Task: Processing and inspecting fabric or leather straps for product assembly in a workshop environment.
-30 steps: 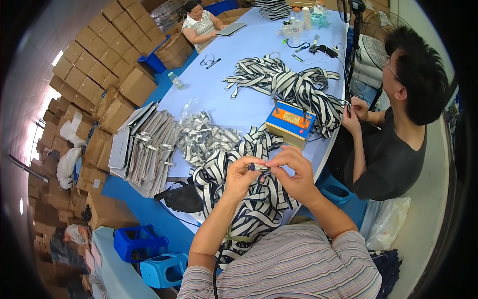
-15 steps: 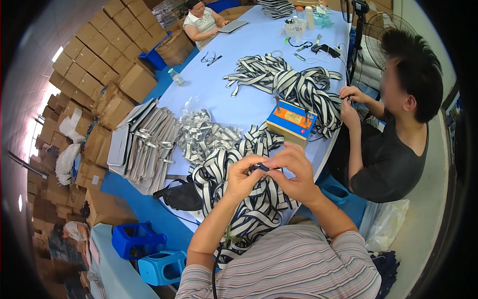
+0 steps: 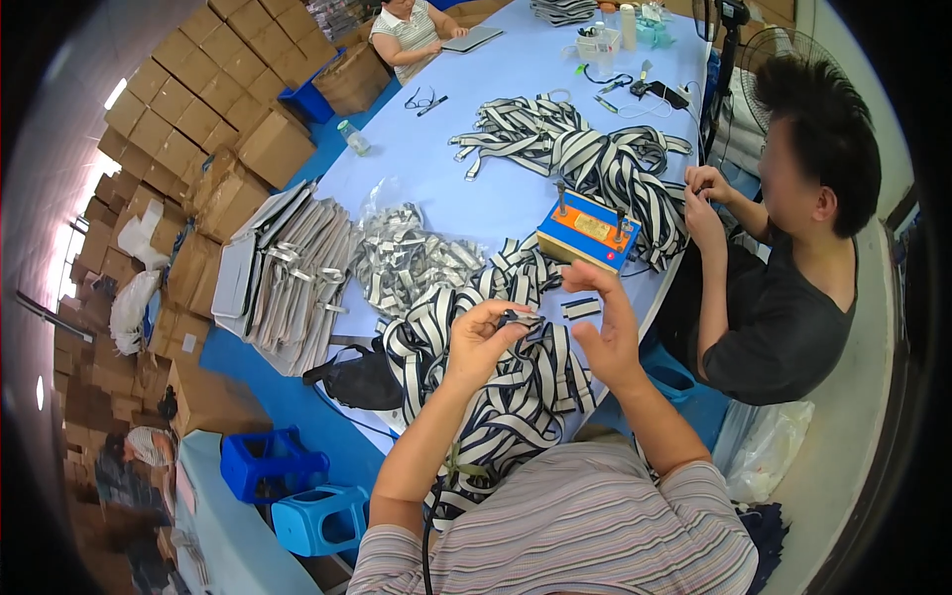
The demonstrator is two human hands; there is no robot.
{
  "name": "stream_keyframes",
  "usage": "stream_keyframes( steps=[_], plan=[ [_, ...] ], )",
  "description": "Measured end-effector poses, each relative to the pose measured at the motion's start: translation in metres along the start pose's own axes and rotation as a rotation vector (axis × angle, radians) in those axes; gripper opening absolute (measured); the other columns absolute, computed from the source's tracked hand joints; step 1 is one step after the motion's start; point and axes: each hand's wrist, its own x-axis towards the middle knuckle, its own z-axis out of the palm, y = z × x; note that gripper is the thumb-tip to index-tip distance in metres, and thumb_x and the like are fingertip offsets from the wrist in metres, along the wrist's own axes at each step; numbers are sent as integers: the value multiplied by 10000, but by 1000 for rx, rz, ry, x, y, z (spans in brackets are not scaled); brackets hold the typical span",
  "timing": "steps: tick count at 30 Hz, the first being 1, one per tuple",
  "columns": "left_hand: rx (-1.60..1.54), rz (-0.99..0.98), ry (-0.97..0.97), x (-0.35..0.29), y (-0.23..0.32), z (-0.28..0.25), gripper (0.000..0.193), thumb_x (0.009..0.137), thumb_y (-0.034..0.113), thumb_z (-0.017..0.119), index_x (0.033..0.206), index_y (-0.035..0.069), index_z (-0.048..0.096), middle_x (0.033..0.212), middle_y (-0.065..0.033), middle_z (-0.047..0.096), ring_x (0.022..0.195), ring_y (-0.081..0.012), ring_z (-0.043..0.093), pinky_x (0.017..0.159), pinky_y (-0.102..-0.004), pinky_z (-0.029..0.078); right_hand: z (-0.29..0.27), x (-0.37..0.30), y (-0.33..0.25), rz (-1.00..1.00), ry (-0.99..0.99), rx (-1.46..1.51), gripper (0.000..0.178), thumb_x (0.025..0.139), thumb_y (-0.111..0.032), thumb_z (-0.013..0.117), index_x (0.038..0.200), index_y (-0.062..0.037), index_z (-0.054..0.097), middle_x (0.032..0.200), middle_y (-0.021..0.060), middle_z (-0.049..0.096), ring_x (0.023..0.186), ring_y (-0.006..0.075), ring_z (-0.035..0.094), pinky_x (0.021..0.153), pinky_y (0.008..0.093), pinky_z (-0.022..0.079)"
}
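My left hand [image 3: 480, 342] pinches a small dark strap end [image 3: 518, 317] between thumb and fingers. My right hand [image 3: 610, 332] is apart from it on the right, thumb and fingers spread with nothing between them. Beneath both hands lies a heap of black-and-white striped straps [image 3: 501, 421]. A short striped strap piece [image 3: 581, 308] shows between my hands. Just beyond my right hand stands a blue and orange box [image 3: 587, 230] with two upright posts. Left of it, shiny silvery metal pieces [image 3: 407, 263] lie heaped on clear plastic.
A stack of grey flat pieces [image 3: 288, 283] and a black pouch [image 3: 362, 379] are at the left table edge. More striped straps [image 3: 595, 149] lie farther off. A co-worker [image 3: 783, 268] sits at right, another person [image 3: 407, 40] at the far end. Blue stools [image 3: 322, 521] stand lower left.
My right hand has parted from my left and opened, moving to the right. The left hand keeps its pinch on the strap end. The view has shifted slightly.
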Motion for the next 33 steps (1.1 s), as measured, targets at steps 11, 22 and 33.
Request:
stream_keyframes(
  steps=[11, 22, 33],
  plan=[
    [397, -391, -237, -56, -57, -2, 297, 804, 31, 526, 1100, 53, 544, 956, -38, 479, 881, -101, 467, 768, -213, 371, -13, -105, 49, 925, -225, 479, 309, 762, -20, 587, 1041, -13, 455, 855, 24, 550, 715, 66, 523, 644, 188, 434],
    [929, -260, 213, 52, -161, -58, 512, 697, 221, 671, 1091, -42, 475, 1011, -153, 553, 918, -204, 530, 786, -313, 423, -58, -129, 170, 854, -431, -555, 509, 744, -159, 600, 1171, -15, 364, 717, 129, 596, 663, 263, 583, 603, 342, 449],
    [765, -506, -26, 48, -187, -59, 347, 661, 321, 698, 615, 7, 557, 546, -68, 539, 511, -151, 512, 488, -283, 409, -48, -109, 179, 803, -480, -471, 332, 762, -70, 521, 1091, -59, 478, 811, 161, 598, 760, 307, 580, 668, 361, 450]
  ],
)
